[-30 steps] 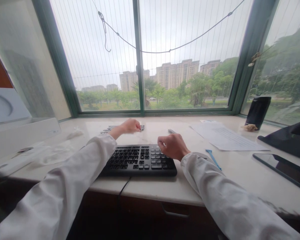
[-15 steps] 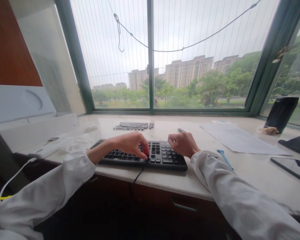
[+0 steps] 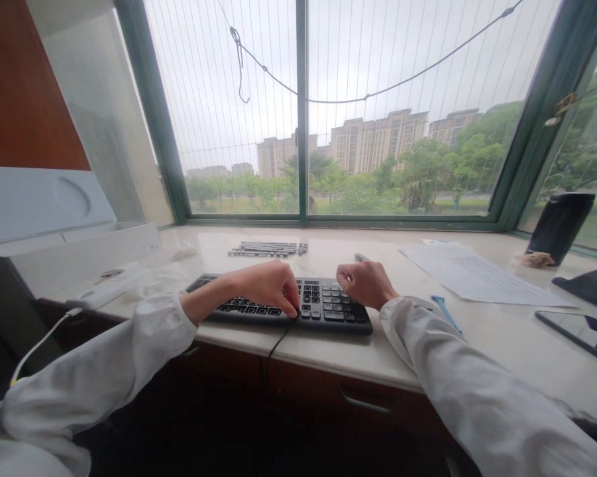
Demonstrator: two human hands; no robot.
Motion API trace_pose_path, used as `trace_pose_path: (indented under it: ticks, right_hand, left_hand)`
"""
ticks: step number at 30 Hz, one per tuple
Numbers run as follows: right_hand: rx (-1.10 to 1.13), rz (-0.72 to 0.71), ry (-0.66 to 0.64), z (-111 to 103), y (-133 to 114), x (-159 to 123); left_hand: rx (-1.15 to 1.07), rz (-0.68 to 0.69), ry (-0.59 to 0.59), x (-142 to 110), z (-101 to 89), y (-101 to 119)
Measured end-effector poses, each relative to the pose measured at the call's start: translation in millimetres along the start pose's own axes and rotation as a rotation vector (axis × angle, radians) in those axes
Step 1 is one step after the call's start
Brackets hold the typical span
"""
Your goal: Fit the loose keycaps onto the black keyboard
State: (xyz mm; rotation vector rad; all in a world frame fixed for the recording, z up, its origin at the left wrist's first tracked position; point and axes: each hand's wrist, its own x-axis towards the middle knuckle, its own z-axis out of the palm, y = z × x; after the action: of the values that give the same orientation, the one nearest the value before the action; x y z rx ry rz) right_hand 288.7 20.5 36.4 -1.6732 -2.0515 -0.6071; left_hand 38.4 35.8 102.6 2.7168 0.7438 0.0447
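A black keyboard [image 3: 278, 320] lies along the table's front edge. Its left and middle parts show bare key sockets, while the number pad [image 3: 334, 308] still carries keycaps. My left hand [image 3: 266, 285] bends over the keyboard, thumb and forefinger pinched at a small dark keycap near the arrow keys; the fingertips partly hide it. Above the number pad's right side, my right hand [image 3: 370, 283] is curled closed. A slim grey stick-like tool [image 3: 360, 257] pokes out behind its knuckles, its other end hidden. Behind the keyboard, removed keycaps [image 3: 268, 249] lie in rows.
A blue plastic tool [image 3: 446, 314] lies right of my right hand. Printed paper [image 3: 482, 275], a phone [image 3: 579, 336] and a dark cylinder [image 3: 559, 228] are farther right. At left are a white box [image 3: 94, 255] and a power strip [image 3: 102, 291] with a white cable.
The view has shifted slightly. My left hand stays pinched at the same spot near the arrow keys, and my right hand remains curled over the number pad.
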Motion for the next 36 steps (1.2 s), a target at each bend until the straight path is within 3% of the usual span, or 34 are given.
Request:
trace_pose_path:
  ticks: [11, 26, 36]
  right_hand:
    - [0.0, -0.014, -0.021, -1, -1, 0]
    - [-0.013, -0.013, -0.049, -3, -3, 0]
    - [0.002, 0.008, -0.069, -4, -3, -1]
  left_hand:
    - [0.184, -0.019, -0.048, 12, -3.6, 20]
    - [0.128, -0.089, -0.087, 22, -0.1, 17]
    - [0.115, -0.052, -0.03, 15, 2.2, 18]
